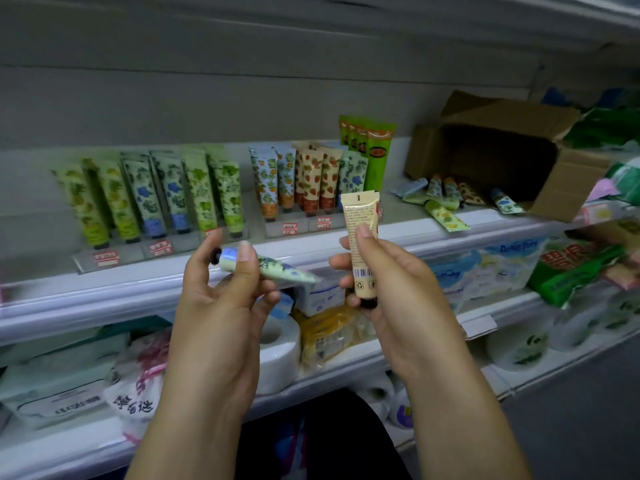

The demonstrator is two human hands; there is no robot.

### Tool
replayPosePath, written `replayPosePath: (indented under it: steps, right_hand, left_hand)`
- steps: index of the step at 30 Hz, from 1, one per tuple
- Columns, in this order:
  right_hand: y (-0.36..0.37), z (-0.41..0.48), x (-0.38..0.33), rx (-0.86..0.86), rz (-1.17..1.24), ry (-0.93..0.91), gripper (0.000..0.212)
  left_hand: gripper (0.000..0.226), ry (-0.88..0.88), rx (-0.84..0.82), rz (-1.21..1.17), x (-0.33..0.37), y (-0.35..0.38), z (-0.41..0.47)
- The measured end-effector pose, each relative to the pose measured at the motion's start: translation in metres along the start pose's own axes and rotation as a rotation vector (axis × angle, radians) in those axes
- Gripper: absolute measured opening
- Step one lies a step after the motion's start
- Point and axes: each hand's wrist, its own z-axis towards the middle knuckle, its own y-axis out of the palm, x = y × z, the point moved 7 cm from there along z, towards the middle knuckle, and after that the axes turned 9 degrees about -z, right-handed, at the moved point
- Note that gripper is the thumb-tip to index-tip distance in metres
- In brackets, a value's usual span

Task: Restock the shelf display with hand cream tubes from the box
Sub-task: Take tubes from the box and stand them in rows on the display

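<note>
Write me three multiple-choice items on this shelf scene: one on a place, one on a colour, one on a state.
1. Where is the cardboard box?
A) on the floor
B) on its side on the shelf, right of the standing tubes
C) on top of toilet rolls

2. What colour is the body of the barcode tube in the right hand?
A) cream
B) red
C) black

3. How does the left hand hold the floral tube?
A) upright, cap up
B) roughly level, cap pointing left
C) flat on an open palm

Answers:
1 B: its open mouth faces the loose tubes spilled before it.
2 A: cream shows around the print.
3 B: the thumb pins it and the dark cap points left.
</note>
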Motion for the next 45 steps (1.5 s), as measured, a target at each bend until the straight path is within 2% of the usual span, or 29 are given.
replayPosePath:
  steps: [4, 5, 11, 19, 24, 27, 32, 36, 38, 42, 45]
  right_hand:
    - [0.009, 0.002, 0.004, -0.005, -0.010, 0.014, 0.029]
    - [0.011, 0.002, 0.004, -0.003, -0.002, 0.017, 0.029]
    - [0.022, 0.002, 0.004, -0.028, 0.041, 0.039, 0.029]
    - [0.020, 0.002, 0.006, -0.025, 0.058, 0.039, 0.029]
    - [0.017, 0.001, 0.007, -0.029, 0.136, 0.046, 0.015]
    - [0.018, 0.002, 0.008, -0.104, 0.191, 0.037, 0.018]
    - [0.027, 0.000, 0.012, -0.259, 0.248, 0.046, 0.025]
    - [0.031, 0.000, 0.014, -0.315, 0.289, 0.038, 0.030]
    - [0.030, 0.002, 0.015, -0.289, 0.324, 0.019, 0.031]
    - [0.024, 0.005, 0.024, -0.157, 0.335, 0.032, 0.050]
    - [0.023, 0.005, 0.031, -0.141, 0.285, 0.043, 0.042]
  left_hand:
    - [0.014, -0.019, 0.088, -0.116, 0.008, -0.009, -0.002]
    - [0.011, -0.023, 0.099, -0.145, 0.010, -0.010, -0.002]
    - [0.041, -0.067, 0.136, -0.102, 0.013, -0.016, -0.001]
    - [0.037, -0.094, 0.056, -0.097, 0.006, -0.010, 0.000]
    - [0.022, -0.138, 0.030, -0.102, 0.001, -0.007, -0.001]
    - [0.019, -0.170, 0.001, -0.041, -0.003, -0.004, -0.001]
    - [0.029, -0.149, -0.117, 0.174, -0.003, -0.002, -0.003]
    - [0.029, -0.124, -0.132, 0.229, -0.001, -0.004, -0.001]
    - [0.033, -0.103, -0.123, 0.248, 0.000, -0.005, 0.000]
    - [0.047, -0.112, -0.081, 0.245, -0.003, -0.011, 0.001]
    - [0.047, -0.147, -0.071, 0.231, -0.011, -0.014, 0.002]
